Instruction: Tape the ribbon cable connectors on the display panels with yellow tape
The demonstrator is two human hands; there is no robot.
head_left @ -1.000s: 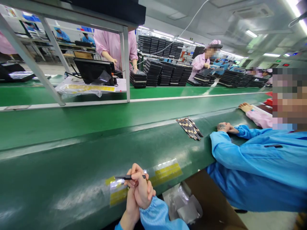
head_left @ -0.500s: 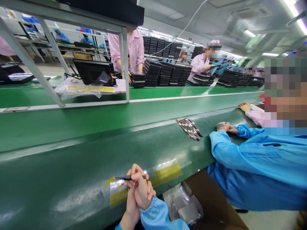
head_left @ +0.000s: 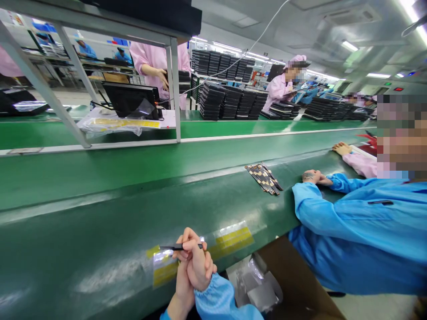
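My right hand grips a pair of black tweezers between thumb and fingers, with the tips pointing left. My left hand is wrapped closed around my right hand near the wrist, partly hidden behind it. Both rest at the front edge of the green work surface. Just beneath and left of the hands lies a clear sheet with yellow strips. A second sheet with yellow strips sits to their right. Farther back is a fanned pile of dark flat strips with gold-coloured patches.
An open cardboard box with clear plastic pieces stands below the edge. A co-worker in a blue sleeve sits at right, hands folded. Across the green belt are stacks of black trays and a metal frame.
My hands and the tweezers stay put. Across the belt, a person in pink has moved left and now holds the small stack of black trays that stood at the belt's edge.
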